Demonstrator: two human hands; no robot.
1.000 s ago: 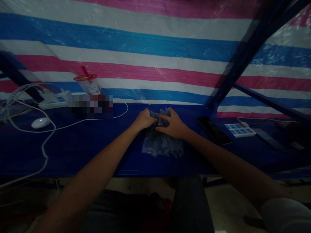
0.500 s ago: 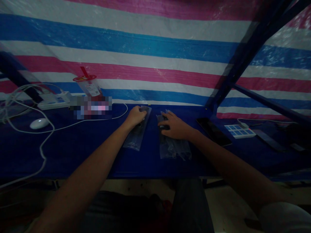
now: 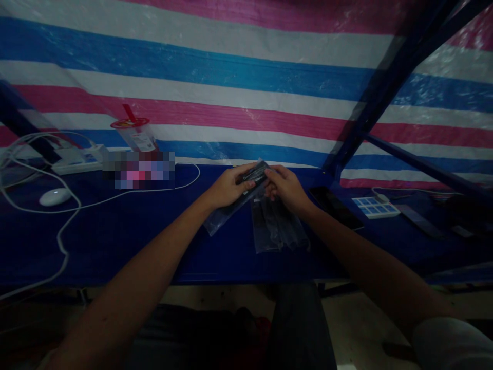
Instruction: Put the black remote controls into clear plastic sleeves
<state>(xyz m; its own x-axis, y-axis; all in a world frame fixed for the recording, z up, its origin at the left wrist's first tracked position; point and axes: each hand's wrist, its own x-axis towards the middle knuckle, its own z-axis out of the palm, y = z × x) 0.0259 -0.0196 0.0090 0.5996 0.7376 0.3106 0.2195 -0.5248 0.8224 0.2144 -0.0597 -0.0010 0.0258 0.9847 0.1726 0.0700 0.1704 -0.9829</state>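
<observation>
My left hand [image 3: 230,188] is closed around a clear plastic bag [image 3: 224,218] with something dark inside. The bag slants up to the right, its lower end near the blue table. My right hand [image 3: 285,189] pinches the upper end of this same bag between thumb and fingers. Below my right hand, several more clear plastic bags [image 3: 279,234] lie in an overlapping pile on the table; their contents look dark and are hard to make out.
The blue table [image 3: 227,262] carries a white mouse [image 3: 55,197], a looping white cable [image 3: 61,241], a power strip [image 3: 79,162] and a lidded cup with a red straw [image 3: 138,137] at left. A black tablet-like device [image 3: 336,206] and a white-and-blue panel [image 3: 375,207] lie at right.
My left hand has lifted its bag and brought it rightward, tilting it. My right hand has left the bag pile and taken hold of the lifted bag's upper end.
</observation>
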